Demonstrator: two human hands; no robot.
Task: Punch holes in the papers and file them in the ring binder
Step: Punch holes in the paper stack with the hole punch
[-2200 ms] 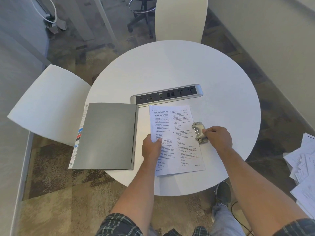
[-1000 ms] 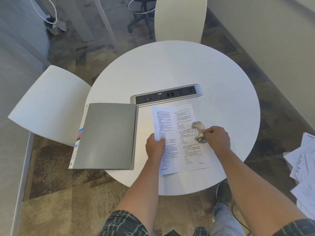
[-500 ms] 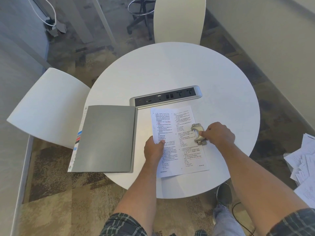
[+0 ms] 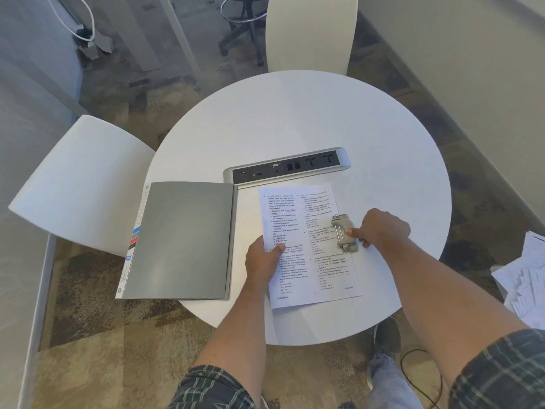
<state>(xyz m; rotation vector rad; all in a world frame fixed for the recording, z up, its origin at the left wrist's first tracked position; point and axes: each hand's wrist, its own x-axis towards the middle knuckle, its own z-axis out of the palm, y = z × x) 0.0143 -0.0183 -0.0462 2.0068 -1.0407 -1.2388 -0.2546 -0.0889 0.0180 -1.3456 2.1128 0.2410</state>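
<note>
— Right hand (image 4: pixel 383 228) is wrapped around the hole punch (image 4: pixel 344 233), set on the paper's (image 4: pixel 309 246) right edge; the left hand (image 4: pixel 264 261) pinches the sheet's left edge flat on the table (image 4: pixel 295 122)

— What is left?

— Punching is judged unfinished; filing is not begun, since the ring binder (image 4: pixel 185 240) lies closed just left. Print on the sheet cannot be read

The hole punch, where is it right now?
In the head view, the hole punch sits on the right edge of the printed paper, gripped by the right hand, just below the table's power strip.
</note>
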